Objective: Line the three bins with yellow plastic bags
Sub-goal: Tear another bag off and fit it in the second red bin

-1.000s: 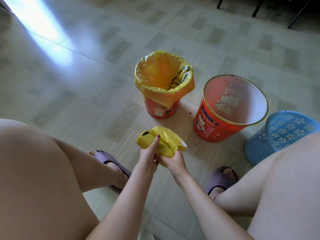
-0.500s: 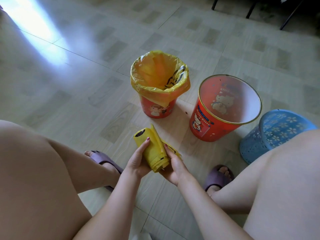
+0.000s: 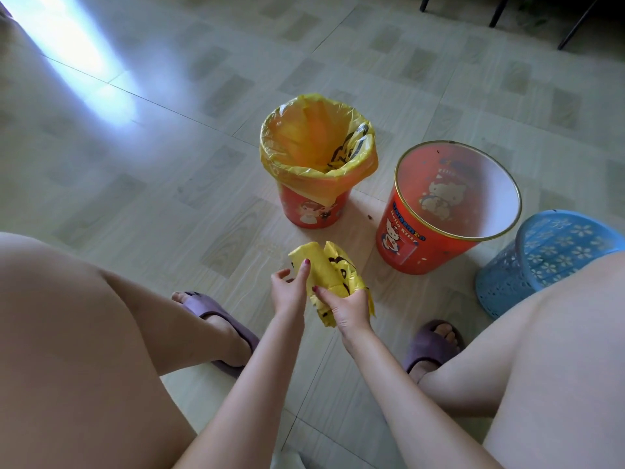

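Note:
Three bins stand on the tiled floor. The small red bin (image 3: 314, 211) at centre has a yellow bag (image 3: 314, 143) over its rim. To its right is a larger red bin (image 3: 406, 245) with a gold rim and a bare inside. A blue perforated bin (image 3: 541, 262) sits at far right, partly behind my right knee. Both hands hold a folded yellow bag (image 3: 321, 269) with black print, low in front of the bins. My left hand (image 3: 287, 289) pinches its left edge. My right hand (image 3: 348, 306) grips its lower part.
My bare legs fill the lower left and lower right, with purple slippers (image 3: 216, 319) on both feet. Dark chair legs (image 3: 497, 11) stand at the top right. A bright patch of sunlight lies on the floor at upper left.
The folded bag has turned in my hands and partly come open, showing black print. My right hand moved from beneath it to gripping its lower part. The view tilted slightly.

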